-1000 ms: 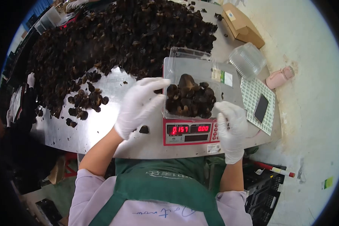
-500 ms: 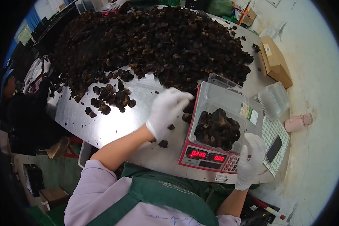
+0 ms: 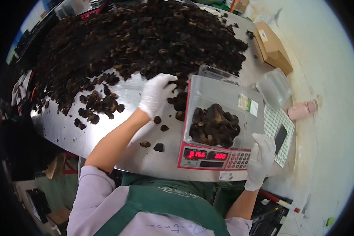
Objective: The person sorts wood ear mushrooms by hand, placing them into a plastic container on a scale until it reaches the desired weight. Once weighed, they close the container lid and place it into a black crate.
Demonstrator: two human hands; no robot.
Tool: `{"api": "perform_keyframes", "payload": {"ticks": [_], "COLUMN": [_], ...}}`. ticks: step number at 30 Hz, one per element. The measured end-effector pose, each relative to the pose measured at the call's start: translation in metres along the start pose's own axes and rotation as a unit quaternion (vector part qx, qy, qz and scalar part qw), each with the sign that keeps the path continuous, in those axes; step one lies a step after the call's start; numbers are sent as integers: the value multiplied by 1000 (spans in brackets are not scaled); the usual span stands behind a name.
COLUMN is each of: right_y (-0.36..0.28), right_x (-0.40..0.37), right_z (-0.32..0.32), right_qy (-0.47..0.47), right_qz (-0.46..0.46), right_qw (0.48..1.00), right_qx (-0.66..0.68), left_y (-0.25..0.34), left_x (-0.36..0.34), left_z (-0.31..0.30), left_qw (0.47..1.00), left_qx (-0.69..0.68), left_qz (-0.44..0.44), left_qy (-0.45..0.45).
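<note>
My left hand point(image 3: 157, 95), in a white glove, is over the metal table beside dark pieces point(image 3: 179, 101) left of the scale. Its fingers are curved, with a gap to the thumb; nothing is plainly held. A clear plastic container point(image 3: 240, 135) with several dark, curled, fungus-like pieces point(image 3: 215, 125) rests on the red and grey scale point(image 3: 185, 159). Its red display reads 0.156 and 0.00. My right hand point(image 3: 260, 162), also gloved, is at the scale's lower right corner, beside the keypad, fingers loosely extended and empty.
A large dark heap point(image 3: 141, 39) covers the table's point(image 3: 135, 133) far part. Loose pieces point(image 3: 100, 105) lie nearer. On the right are a cardboard box point(image 3: 272, 49), empty clear containers point(image 3: 274, 88), a pink bottle point(image 3: 302, 109) and a phone point(image 3: 280, 137) on a patterned mat. Another person's gloved hand point(image 3: 19, 92) shows far left.
The view has shifted. My left hand has moved slightly away from the scale; more loose pieces show beside and below it. The display has dropped from about 0.236 to 0.156. My right hand stays by the scale.
</note>
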State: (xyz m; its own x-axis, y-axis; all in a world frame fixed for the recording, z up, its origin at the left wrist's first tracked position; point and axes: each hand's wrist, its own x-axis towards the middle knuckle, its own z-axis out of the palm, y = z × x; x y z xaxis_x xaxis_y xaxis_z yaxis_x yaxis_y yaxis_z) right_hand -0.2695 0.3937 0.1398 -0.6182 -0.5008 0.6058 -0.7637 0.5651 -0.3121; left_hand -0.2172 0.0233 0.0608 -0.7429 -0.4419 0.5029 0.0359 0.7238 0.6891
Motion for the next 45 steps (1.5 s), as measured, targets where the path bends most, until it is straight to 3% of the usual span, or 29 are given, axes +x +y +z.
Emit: {"api": "perform_keyframes", "payload": {"ticks": [1,2,4,6,10,12,14,16,20,21,26,30,32,34,36,38,39,42,45], "right_y": [2,4,1,-5,-14,-14,-17,-14,-9,-8,-13,-16,-17,-20,-20,-20,-19,-16,-9], "right_x": [-1,-2,-1,1,1,-2,-2,-4,-2,0,13,14,7,11,18,20,20,18,14], "right_z": [0,1,4,5,5,6,6,6,6,5,8,15,22,17,12,6,5,-1,-5], "right_qy": [-1,-2,4,9,23,19,-10,-27,-38,-34,-32,-68,-130,-129,-69,-59,-39,-18,8], "right_qz": [1,2,23,3,11,27,46,51,22,19,6,-8,-35,-26,-9,-10,-10,-13,-5], "right_qw": [1000,1000,999,999,999,997,996,995,996,997,997,994,991,991,995,997,998,999,998], "right_qx": [14,28,33,52,47,63,74,81,78,73,73,80,28,28,65,41,47,39,61], "left_y": [24,42,96,122,151,163,169,168,137,121,93,87,97,110,118,119,124,115,124], "left_x": [1,2,6,6,4,-1,-1,-1,-11,-16,-26,-24,-17,-10,-5,-2,0,5,3], "left_z": [-12,-21,-34,-27,24,31,24,10,-38,-41,-55,-42,-33,-18,-8,4,7,15,1], "left_qw": [992,996,956,958,950,925,927,959,985,977,980,976,987,985,982,957,955,970,949], "left_qx": [-95,-85,-236,-242,-174,85,54,-127,-136,-190,-173,-198,-86,-81,-63,45,63,-45,-284], "left_qz": [-87,-33,-160,-78,173,221,222,205,22,-24,-78,-71,-12,100,115,178,140,163,6], "left_qy": [-15,5,-69,-134,-196,-296,-298,-150,-107,-95,-58,-58,-135,-112,-135,-226,-253,-176,-138]}}
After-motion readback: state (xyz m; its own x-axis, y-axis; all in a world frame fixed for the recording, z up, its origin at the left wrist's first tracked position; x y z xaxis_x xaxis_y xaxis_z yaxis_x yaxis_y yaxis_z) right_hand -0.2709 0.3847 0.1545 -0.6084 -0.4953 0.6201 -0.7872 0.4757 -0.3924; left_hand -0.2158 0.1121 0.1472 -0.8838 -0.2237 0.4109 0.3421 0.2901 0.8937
